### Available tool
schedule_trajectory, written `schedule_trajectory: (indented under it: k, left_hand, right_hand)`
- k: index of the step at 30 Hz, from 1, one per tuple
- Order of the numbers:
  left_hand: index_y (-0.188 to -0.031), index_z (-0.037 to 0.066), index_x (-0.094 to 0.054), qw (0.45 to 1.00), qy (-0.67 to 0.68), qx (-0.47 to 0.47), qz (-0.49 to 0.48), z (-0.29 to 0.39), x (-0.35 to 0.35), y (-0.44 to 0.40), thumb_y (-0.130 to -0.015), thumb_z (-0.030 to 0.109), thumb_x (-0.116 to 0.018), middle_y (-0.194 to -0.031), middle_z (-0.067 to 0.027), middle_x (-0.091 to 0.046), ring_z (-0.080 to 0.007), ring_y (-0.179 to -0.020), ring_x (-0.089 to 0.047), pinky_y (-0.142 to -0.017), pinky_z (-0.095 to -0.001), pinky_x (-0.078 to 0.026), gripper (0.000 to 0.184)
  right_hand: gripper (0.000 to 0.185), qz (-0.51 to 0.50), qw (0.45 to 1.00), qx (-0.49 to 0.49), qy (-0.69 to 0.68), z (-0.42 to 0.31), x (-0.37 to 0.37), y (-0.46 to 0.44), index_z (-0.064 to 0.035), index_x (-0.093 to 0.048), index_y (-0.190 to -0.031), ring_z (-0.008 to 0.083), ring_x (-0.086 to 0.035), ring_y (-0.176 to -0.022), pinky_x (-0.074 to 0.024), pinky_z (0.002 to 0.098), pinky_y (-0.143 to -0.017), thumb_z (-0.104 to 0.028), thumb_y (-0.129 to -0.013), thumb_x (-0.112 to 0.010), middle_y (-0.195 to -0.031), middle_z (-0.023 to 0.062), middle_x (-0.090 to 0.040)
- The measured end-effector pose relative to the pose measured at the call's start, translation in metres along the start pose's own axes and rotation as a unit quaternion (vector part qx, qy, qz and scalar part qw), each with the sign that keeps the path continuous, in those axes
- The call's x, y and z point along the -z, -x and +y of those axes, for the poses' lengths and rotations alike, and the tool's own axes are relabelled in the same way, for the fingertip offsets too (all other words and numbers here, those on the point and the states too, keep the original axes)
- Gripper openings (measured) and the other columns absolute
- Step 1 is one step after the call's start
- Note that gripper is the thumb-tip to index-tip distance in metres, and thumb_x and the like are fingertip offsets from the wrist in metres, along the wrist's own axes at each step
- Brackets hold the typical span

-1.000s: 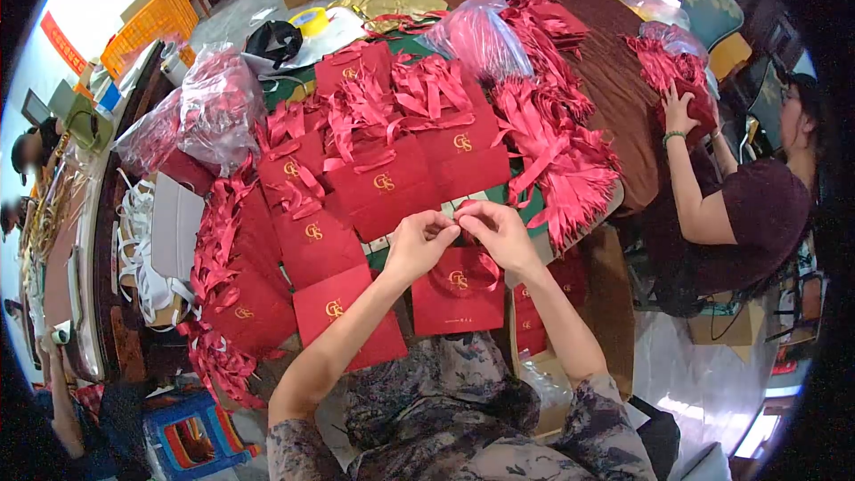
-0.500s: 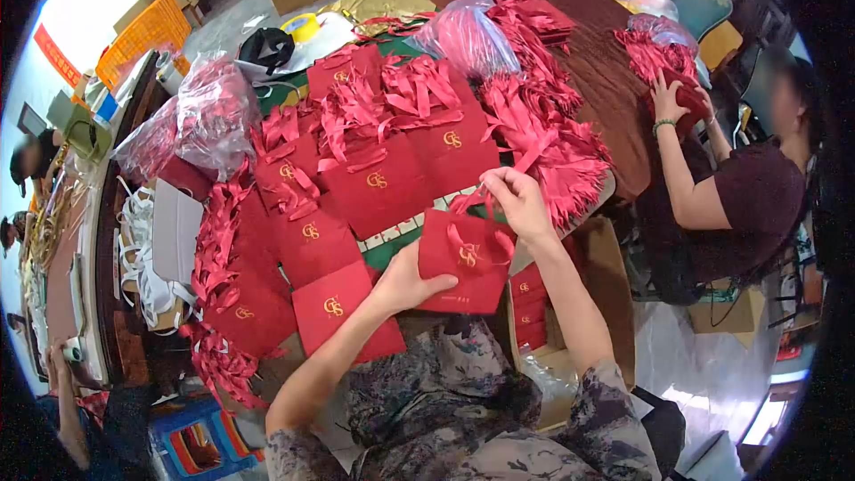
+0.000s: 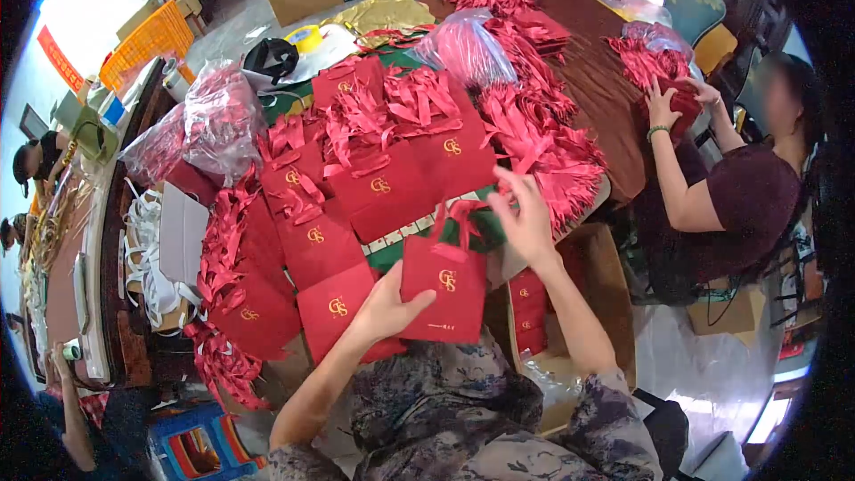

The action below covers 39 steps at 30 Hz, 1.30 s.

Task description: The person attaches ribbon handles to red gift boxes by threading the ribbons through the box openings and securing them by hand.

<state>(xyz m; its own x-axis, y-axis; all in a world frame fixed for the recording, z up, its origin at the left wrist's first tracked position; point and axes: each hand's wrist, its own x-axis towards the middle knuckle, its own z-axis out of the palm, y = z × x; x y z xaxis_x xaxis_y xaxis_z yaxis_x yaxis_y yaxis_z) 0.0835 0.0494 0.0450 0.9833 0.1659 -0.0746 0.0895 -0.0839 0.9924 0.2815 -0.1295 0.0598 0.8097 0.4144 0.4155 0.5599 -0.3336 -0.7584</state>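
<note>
My left hand (image 3: 387, 307) grips a small red paper bag (image 3: 448, 307) by its left side, thumb across the front. The bag carries a gold monogram and stands nearly upright above my lap. Red ribbon handles (image 3: 456, 221) rise loosely from its top. To the right of the ribbons, my right hand (image 3: 525, 221) is raised with fingers apart, somewhat blurred, holding nothing. Beyond the held bag lie rows of similar red bags (image 3: 378, 191), their ribbons heaped on top. Another flat red bag (image 3: 334, 307) lies beside my left wrist.
A cardboard box (image 3: 570, 321) with red bags inside stands by my right forearm. A ribbon pile (image 3: 557, 160) covers the table's right part. Plastic-wrapped bundles (image 3: 218, 120) lie at the left. One person (image 3: 730, 178) sits at the right handling red bags; another person's hands are across the table.
My right hand has let go of the ribbon handle and opened. The held bag has shifted left and slightly down, turning more upright. Across the table, a person's hands have moved apart.
</note>
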Motion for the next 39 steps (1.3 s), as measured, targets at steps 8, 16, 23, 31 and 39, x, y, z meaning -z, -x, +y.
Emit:
schedule_trajectory:
  k: [8, 16, 23, 31, 39]
  left_hand:
    - [-0.14, 0.004, -0.04, 0.988, 0.114, 0.097, 0.048, 0.048, 0.011, -0.01, -0.104, 0.021, -0.048, -0.127, -0.0081, -0.057, -0.016, -0.116, -0.055, -0.095, -0.0345, -0.05, 0.04]
    - [-0.133, 0.001, -0.046, 0.907, -0.37, -0.154, 0.128, 0.033, 0.003, -0.021, -0.088, 0.019, -0.072, -0.116, -0.0182, -0.058, -0.0305, -0.099, -0.06, -0.086, -0.0384, -0.051, 0.055]
    - [-0.129, 0.002, -0.051, 0.895, -0.432, -0.105, 0.031, -0.019, -0.006, -0.036, -0.077, 0.022, -0.079, -0.116, -0.0213, -0.055, -0.0418, -0.109, -0.053, -0.095, -0.0487, -0.044, 0.063]
    - [-0.13, 0.002, -0.051, 0.888, -0.45, -0.083, 0.044, -0.006, -0.015, -0.031, -0.07, 0.015, -0.083, -0.116, -0.0184, -0.053, -0.0379, -0.108, -0.052, -0.091, -0.0469, -0.045, 0.069]
    - [-0.12, 0.004, -0.058, 0.869, -0.48, -0.071, 0.096, -0.014, -0.01, -0.034, -0.069, 0.017, -0.084, -0.108, -0.0153, -0.056, -0.0357, -0.104, -0.054, -0.089, -0.0454, -0.046, 0.059]
  right_hand:
    - [0.061, -0.208, 0.972, 0.1, 0.03, -0.073, -0.009, 0.093, -0.0065, -0.057, -0.13, 0.0362, -0.06, -0.104, -0.0506, 0.0397, -0.089, -0.03, -0.079, -0.083, -0.114, 0.0143, -0.057]
    - [0.034, -0.067, 0.948, -0.135, -0.281, -0.042, -0.052, 0.142, 0.0018, -0.057, -0.124, 0.0209, -0.064, -0.105, -0.05, 0.0353, -0.091, -0.009, -0.094, -0.066, -0.113, 0.0134, -0.067]
    - [0.036, -0.21, 0.899, -0.264, -0.278, -0.015, -0.024, 0.167, -0.0002, -0.063, -0.117, 0.021, -0.068, -0.097, -0.0519, 0.0354, -0.084, -0.027, -0.094, -0.069, -0.107, 0.016, -0.07]
    - [0.012, -0.151, 0.988, -0.018, 0.013, -0.01, 0.034, 0.093, -0.0051, -0.069, -0.101, 0.0299, -0.066, -0.079, -0.0517, 0.0354, -0.07, -0.009, -0.09, -0.066, -0.088, 0.0123, -0.065]
    - [0.015, -0.195, 0.962, 0.159, 0.11, 0.032, -0.015, 0.042, -0.0079, -0.066, -0.097, 0.0298, -0.058, -0.098, -0.0496, 0.0397, -0.082, -0.007, -0.083, -0.071, -0.1, 0.0085, -0.059]
